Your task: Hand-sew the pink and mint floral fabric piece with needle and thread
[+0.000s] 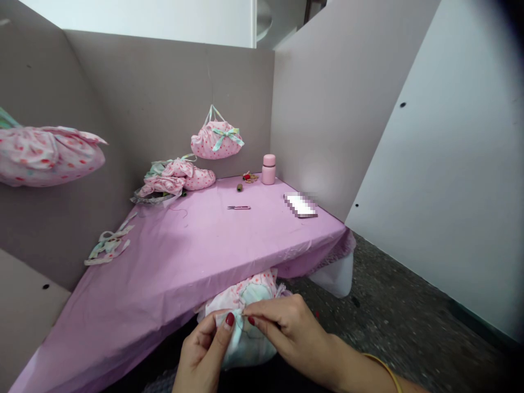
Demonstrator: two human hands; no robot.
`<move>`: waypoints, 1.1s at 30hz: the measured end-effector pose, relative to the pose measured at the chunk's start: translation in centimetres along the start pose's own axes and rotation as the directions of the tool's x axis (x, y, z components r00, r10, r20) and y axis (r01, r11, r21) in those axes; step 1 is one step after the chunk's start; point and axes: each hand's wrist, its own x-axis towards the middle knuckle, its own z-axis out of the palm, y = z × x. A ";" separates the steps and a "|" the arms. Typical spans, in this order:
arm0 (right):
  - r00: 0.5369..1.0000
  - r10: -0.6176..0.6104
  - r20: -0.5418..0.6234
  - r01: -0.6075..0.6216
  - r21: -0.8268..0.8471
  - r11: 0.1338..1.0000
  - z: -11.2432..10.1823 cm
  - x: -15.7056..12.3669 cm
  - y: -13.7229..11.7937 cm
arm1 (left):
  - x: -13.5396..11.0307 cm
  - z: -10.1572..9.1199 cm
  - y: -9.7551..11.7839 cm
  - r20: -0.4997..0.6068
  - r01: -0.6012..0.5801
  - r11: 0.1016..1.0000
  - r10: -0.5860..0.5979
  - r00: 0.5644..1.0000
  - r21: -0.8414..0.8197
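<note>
Both my hands are low in the picture, in front of the table's near edge, working on a bundle of pale pink and mint fabric (254, 295). My left hand (204, 352) grips the fabric from the left, thumb pressed on top. My right hand (286, 327) pinches the cloth between thumb and forefinger right beside the left thumb; whether something thin sits in that pinch I cannot make out. The lower part of the fabric is hidden behind my hands.
A pink-covered table (184, 256) carries small snips (238, 207), a pink bottle (268, 169), a thread spool (239, 187), fabric pieces (176, 180) and ribbon strips (108, 245). A finished pink pouch (216, 139) hangs on the back panel, another pink pouch (45, 155) at the left.
</note>
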 end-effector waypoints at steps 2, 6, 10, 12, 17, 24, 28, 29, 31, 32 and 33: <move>1.000 -0.003 0.003 0.003 -0.022 1.000 0.0 0.0 0.0 | 0.0 0.0 -0.1 0.002 -0.002 1.000 0.002 1.000 0.002; 1.000 0.001 0.016 0.000 -0.039 0.999 0.1 -0.1 0.1 | 0.1 -0.1 -0.1 0.001 -0.043 0.996 0.043 0.999 0.078; 0.999 0.040 0.014 -0.039 -0.042 0.998 0.0 -0.3 0.1 | 0.1 -0.6 0.0 0.001 -0.137 0.940 0.144 0.990 0.312; 0.998 0.067 0.004 -0.067 -0.059 0.996 -0.1 -0.3 0.0 | 0.0 -0.8 0.1 0.009 -0.185 0.887 0.200 0.980 0.423; 0.995 0.065 0.069 -0.062 -0.043 0.997 -0.2 -0.2 -0.1 | -0.1 -0.9 0.1 0.019 -0.227 0.834 0.253 0.967 0.502; 0.996 0.072 0.047 -0.067 -0.087 0.994 0.1 -0.1 0.3 | -0.1 -0.8 0.2 -0.002 -0.196 0.816 0.234 0.972 0.544; 0.995 0.075 0.072 -0.070 -0.066 0.995 0.2 -0.2 0.3 | -0.1 -0.6 0.3 0.030 -0.207 0.823 0.226 0.974 0.528; 0.994 0.075 0.081 -0.071 -0.056 0.996 0.2 -0.2 0.3 | -0.1 -0.6 0.3 0.043 -0.215 0.824 0.227 0.973 0.524; 0.992 0.087 0.088 -0.083 -0.048 0.995 0.2 -0.2 0.3 | -0.1 -0.6 0.3 0.068 -0.224 0.823 0.221 0.973 0.523; 0.992 0.097 0.085 -0.093 -0.048 0.994 0.2 -0.2 0.3 | -0.1 -0.6 0.3 0.075 -0.222 0.822 0.215 0.974 0.525; 0.991 0.108 0.078 -0.104 -0.052 0.993 0.2 -0.2 0.3 | -0.1 -0.6 0.2 0.071 -0.209 0.826 0.202 0.977 0.523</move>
